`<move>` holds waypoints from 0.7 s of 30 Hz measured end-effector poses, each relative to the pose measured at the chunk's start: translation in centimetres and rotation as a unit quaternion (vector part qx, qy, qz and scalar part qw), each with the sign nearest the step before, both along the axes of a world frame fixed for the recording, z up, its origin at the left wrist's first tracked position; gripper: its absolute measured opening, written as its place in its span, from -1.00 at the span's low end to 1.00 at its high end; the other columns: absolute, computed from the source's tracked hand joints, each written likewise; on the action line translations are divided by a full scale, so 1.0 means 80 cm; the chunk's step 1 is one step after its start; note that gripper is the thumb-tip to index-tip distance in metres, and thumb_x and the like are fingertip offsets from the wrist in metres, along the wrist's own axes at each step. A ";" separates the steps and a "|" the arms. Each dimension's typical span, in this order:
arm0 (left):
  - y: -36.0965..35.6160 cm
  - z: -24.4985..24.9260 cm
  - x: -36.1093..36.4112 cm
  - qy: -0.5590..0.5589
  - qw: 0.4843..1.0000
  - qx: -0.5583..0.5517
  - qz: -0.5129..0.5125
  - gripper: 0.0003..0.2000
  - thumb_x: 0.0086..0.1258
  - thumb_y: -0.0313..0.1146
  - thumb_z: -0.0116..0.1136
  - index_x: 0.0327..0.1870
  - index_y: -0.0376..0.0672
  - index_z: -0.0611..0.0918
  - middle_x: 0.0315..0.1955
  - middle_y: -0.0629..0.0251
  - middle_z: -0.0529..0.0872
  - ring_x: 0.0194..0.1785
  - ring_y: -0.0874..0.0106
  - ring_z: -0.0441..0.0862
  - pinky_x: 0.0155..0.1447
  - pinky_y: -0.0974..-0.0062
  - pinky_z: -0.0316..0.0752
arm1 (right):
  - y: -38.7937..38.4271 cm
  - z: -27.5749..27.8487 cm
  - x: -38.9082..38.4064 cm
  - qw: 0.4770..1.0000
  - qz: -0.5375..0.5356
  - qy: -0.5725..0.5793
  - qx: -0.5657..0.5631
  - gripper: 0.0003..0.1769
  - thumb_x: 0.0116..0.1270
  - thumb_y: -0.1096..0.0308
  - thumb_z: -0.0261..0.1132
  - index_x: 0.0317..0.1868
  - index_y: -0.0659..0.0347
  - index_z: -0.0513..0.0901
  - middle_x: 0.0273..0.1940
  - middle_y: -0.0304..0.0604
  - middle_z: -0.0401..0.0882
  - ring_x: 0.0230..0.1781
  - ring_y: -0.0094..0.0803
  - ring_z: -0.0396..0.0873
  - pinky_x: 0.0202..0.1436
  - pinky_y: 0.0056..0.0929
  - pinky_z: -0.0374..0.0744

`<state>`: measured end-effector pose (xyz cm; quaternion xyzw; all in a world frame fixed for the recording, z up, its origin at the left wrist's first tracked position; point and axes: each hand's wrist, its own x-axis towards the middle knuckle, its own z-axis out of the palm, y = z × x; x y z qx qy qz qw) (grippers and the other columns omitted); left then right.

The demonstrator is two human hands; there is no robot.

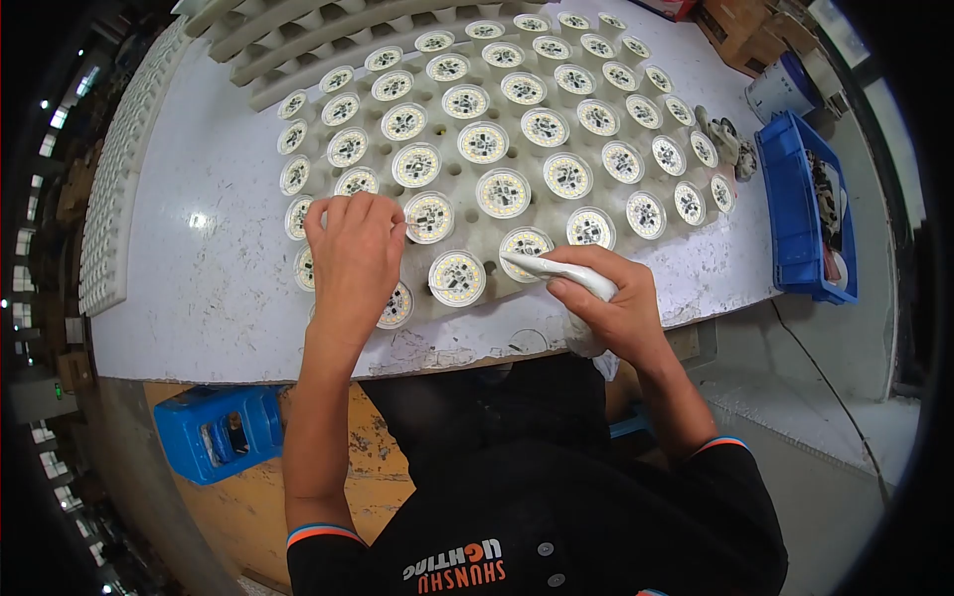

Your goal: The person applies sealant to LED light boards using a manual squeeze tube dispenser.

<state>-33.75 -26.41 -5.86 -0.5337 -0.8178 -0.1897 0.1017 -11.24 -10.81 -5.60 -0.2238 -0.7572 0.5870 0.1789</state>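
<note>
My right hand (611, 298) is closed round a white cone-shaped squeeze bag (571, 273). The bag's narrow tip points left, over the face of an LED bulb (526, 246) in the front part of the tray. My left hand (356, 248) is bent over the left front bulbs, its fingers curled and close together. Whatever the fingers hold, if anything, is hidden. Right beside the left fingertips is another bulb (430, 216), its round board showing small LEDs and black parts. Rows of such uncovered bulbs stand upright in a pale foam tray (475, 211).
More foam trays (288, 50) are stacked at the back left, and a long one (129, 169) lies along the left edge of the white table (214, 268). On the right are a blue bin (795, 214) and a white bucket (780, 89). A blue stool (219, 432) stands below.
</note>
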 end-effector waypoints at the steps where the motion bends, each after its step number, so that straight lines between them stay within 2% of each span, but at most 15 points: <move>1: 0.001 0.002 -0.001 -0.001 1.000 0.000 -0.007 -0.80 0.28 -0.43 0.26 -0.08 -0.13 0.60 -0.17 0.25 0.63 0.02 0.25 0.52 0.30 0.16 0.17 | 0.000 0.001 -0.002 1.000 0.002 0.007 0.008 -0.71 0.30 0.38 0.38 0.01 0.27 0.69 -0.11 -0.17 0.72 -0.16 -0.51 0.63 -0.06 -0.51 0.56; 4: -0.001 -0.002 -0.004 -0.084 0.995 0.021 -0.054 -0.61 0.26 -0.37 0.31 0.12 -0.11 0.57 -0.07 0.25 0.64 0.12 0.26 0.51 0.40 0.16 0.11 | 0.005 0.007 -0.008 0.999 0.013 0.010 0.035 -0.71 0.29 0.38 0.39 0.01 0.25 0.70 -0.10 -0.15 0.73 -0.17 -0.49 0.64 -0.06 -0.48 0.57; 7: -0.002 0.002 -0.006 -0.124 0.989 -0.052 -0.058 -0.45 0.21 -0.31 0.38 0.27 -0.08 0.51 -0.02 0.24 0.65 0.16 0.28 0.51 0.47 0.13 0.03 | 0.007 0.017 -0.019 0.997 0.007 0.014 0.076 -0.72 0.29 0.37 0.39 0.00 0.23 0.70 -0.12 -0.14 0.73 -0.20 -0.46 0.66 -0.08 -0.45 0.59; 10: 0.005 0.002 -0.010 -0.139 0.987 -0.057 -0.059 -0.38 0.15 -0.28 0.43 0.29 -0.07 0.50 -0.01 0.25 0.64 0.14 0.28 0.53 0.48 0.10 0.02 | 0.009 0.033 -0.032 0.992 0.019 -0.012 0.128 -0.71 0.27 0.36 0.40 0.00 0.20 0.70 -0.15 -0.12 0.74 -0.24 -0.38 0.70 -0.13 -0.41 0.61; 13: 0.009 0.001 -0.009 -0.132 0.988 -0.062 -0.059 -0.39 0.11 -0.28 0.46 0.25 -0.08 0.52 -0.03 0.25 0.64 0.12 0.29 0.54 0.49 0.08 0.00 | 0.011 0.034 -0.047 0.984 0.031 -0.004 0.174 -0.71 0.24 0.33 0.42 -0.02 0.16 0.72 -0.16 -0.12 0.74 -0.26 -0.24 0.72 -0.19 -0.38 0.63; 16: 0.012 0.000 -0.003 -0.121 0.991 -0.027 -0.048 -0.47 0.12 -0.25 0.45 0.13 -0.14 0.54 -0.17 0.25 0.63 0.11 0.28 0.53 0.46 0.03 0.02 | 0.014 0.020 -0.059 0.964 0.046 0.017 0.262 -0.71 0.22 0.26 0.43 -0.05 0.10 0.72 -0.19 -0.13 0.74 -0.27 -0.15 0.70 -0.24 -0.30 0.62; 19: 0.015 -0.006 0.002 -0.126 0.991 -0.005 -0.036 -0.49 0.06 -0.28 0.49 0.06 -0.13 0.55 -0.11 0.26 0.65 0.10 0.33 0.58 0.50 0.07 -0.01 | 0.010 0.013 -0.068 0.941 0.053 -0.005 0.335 -0.72 0.23 0.19 0.41 -0.07 0.05 0.71 -0.25 -0.16 0.73 -0.30 -0.14 0.69 -0.29 -0.24 0.61; 21: 0.015 -0.009 0.001 -0.149 0.988 -0.012 -0.041 -0.49 0.05 -0.30 0.49 0.05 -0.14 0.55 -0.12 0.27 0.66 0.07 0.34 0.60 0.50 0.07 0.00 | 0.009 0.011 -0.072 0.934 0.065 -0.034 0.351 -0.72 0.21 0.25 0.44 -0.07 0.08 0.71 -0.23 -0.14 0.73 -0.28 -0.15 0.70 -0.25 -0.27 0.63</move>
